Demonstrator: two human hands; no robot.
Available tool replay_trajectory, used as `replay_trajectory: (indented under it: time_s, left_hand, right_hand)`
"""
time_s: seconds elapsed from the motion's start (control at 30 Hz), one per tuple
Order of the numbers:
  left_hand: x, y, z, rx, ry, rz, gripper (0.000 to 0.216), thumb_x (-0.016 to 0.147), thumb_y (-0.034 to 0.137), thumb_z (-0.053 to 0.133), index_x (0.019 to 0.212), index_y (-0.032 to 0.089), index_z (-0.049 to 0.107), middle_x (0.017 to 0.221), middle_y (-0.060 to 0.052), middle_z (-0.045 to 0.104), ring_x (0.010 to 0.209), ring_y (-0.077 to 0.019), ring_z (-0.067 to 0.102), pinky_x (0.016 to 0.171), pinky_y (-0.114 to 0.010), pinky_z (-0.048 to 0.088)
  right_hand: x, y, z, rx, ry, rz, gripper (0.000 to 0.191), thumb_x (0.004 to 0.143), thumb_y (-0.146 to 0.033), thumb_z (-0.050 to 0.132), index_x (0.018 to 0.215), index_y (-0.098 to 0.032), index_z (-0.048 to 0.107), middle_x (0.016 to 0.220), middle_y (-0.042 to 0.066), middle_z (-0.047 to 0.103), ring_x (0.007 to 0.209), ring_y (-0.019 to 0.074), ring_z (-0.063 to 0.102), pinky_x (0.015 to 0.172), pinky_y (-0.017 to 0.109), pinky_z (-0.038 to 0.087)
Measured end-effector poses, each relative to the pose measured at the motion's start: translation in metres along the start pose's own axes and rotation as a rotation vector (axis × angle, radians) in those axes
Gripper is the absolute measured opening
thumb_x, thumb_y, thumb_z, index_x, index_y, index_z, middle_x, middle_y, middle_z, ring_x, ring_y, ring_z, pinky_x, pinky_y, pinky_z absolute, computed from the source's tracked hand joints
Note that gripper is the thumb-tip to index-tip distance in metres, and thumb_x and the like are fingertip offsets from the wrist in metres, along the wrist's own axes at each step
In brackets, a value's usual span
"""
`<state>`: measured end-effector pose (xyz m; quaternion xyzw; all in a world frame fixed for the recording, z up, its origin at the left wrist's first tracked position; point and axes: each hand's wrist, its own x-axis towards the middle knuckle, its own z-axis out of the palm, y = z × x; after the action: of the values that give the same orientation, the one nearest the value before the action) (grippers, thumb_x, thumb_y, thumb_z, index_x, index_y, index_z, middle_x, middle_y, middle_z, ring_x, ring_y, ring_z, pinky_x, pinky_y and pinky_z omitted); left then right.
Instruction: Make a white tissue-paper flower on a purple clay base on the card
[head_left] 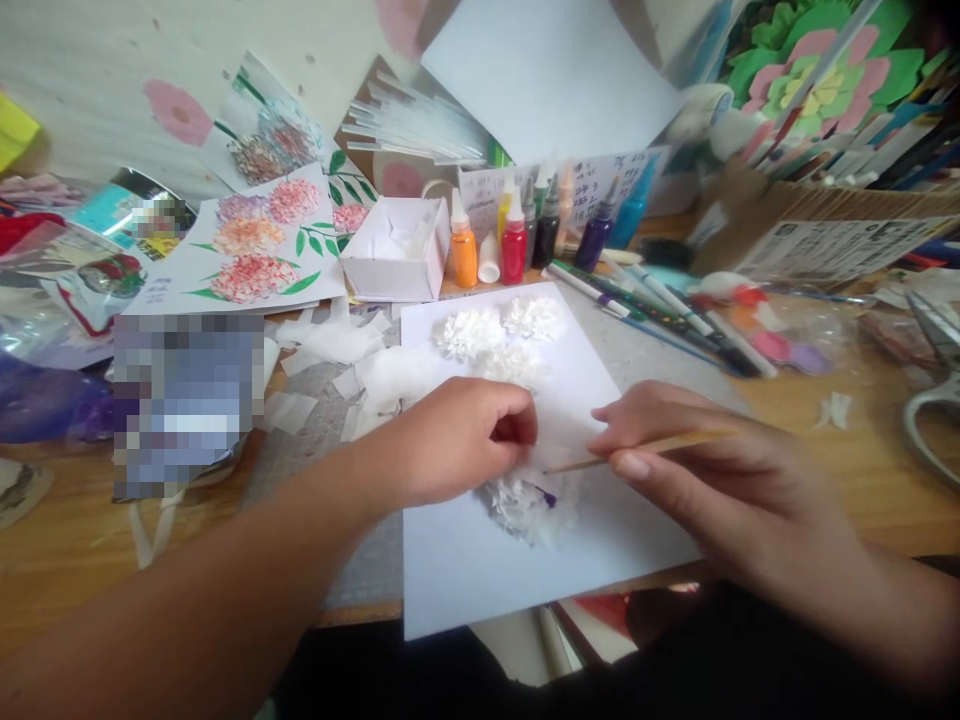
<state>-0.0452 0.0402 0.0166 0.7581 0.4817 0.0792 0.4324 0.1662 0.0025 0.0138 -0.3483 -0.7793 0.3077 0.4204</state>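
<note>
A white sheet of paper [450, 590] lies before me with several fluffy white paper flowers on it. The nearest flower [517, 510] carries a small dark purple mark on its petals. My left hand [465, 435] is curled closed at this flower's upper edge; its fingertips are hidden, so what they pinch does not show. Between thumb and fingers, my right hand [675, 460] grips a thin wooden stick [581, 463], its tip pointing left, just above the purple mark. Farther up the sheet sit other white flowers [502, 340].
Small colour bottles [514, 245] stand behind the sheet beside a white box [397, 255]. Torn white paper pieces [337, 340] lie left on a grey mat. Pens [667, 310] and scissors [934, 420] are right. Finished flower pictures [255, 240] lean at back left.
</note>
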Motion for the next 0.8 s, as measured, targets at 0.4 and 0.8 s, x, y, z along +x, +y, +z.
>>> replay_trajectory:
  time_s: [0.4, 0.8]
  left_hand:
    - [-0.001, 0.0, -0.001, 0.063, 0.008, 0.033, 0.004, 0.073, 0.021, 0.056, 0.074, 0.023, 0.06, 0.07, 0.007, 0.063, 0.061, -0.0087, 0.055, 0.049, -0.019, 0.041]
    - [0.002, -0.004, -0.011, 0.064, -0.068, -0.016, 0.007, 0.077, 0.025, 0.054, 0.075, 0.021, 0.059, 0.066, 0.005, 0.06, 0.059, -0.0096, 0.053, 0.049, -0.019, 0.039]
  right_hand:
    - [0.005, 0.008, 0.011, -0.053, -0.117, -0.082, 0.01, 0.084, -0.01, 0.061, 0.088, -0.017, 0.066, 0.076, 0.004, 0.065, 0.074, 0.014, 0.059, 0.066, 0.026, 0.048]
    - [0.016, 0.016, 0.016, 0.043, -0.087, 0.154, 0.014, 0.086, -0.019, 0.057, 0.072, -0.019, 0.062, 0.075, 0.002, 0.065, 0.071, 0.014, 0.061, 0.068, 0.028, 0.049]
